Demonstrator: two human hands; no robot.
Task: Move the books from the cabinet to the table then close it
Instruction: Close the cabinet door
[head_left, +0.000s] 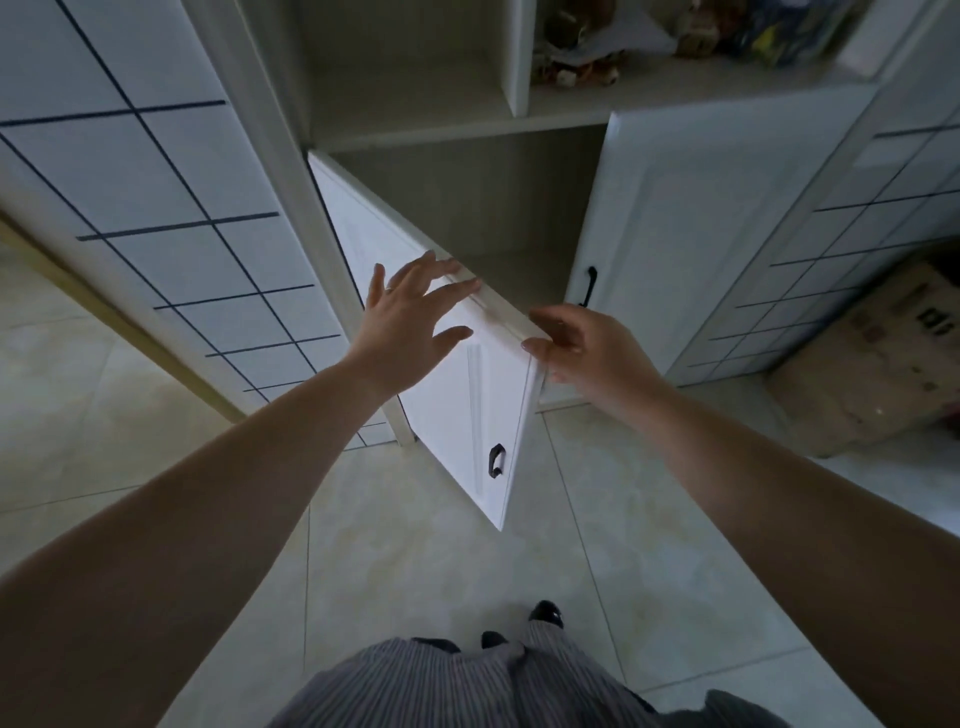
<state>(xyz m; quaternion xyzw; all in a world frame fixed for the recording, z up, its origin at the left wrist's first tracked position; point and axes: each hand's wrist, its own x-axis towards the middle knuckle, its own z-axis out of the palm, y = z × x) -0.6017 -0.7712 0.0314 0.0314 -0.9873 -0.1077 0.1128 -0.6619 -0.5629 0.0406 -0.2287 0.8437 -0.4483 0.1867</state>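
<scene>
Grip: both my hands bare, holding nothing; left hand (410, 317) flat with fingers spread wide, right hand (582, 345) loosely curled, not clamped.
Left hand: palm on the outer face of the left door (483, 415), fingertips (467, 285) reaching its top edge.
Right hand: thumb tip and fingers touch the top corner of the same door on its free edge.
Left door: swung out toward me, part open, black handle (496, 461) low near the free edge.
Right door (691, 234): shut, black handle (589, 286) at its inner edge.
Cabinet (483, 208): lower compartment open and shadowed; I see no books in the part I can see.
Shelf (649, 78): above right door, blurred clutter on it.
Floor (415, 545): pale tiles.
Box (872, 364): cardboard, on floor at right.
</scene>
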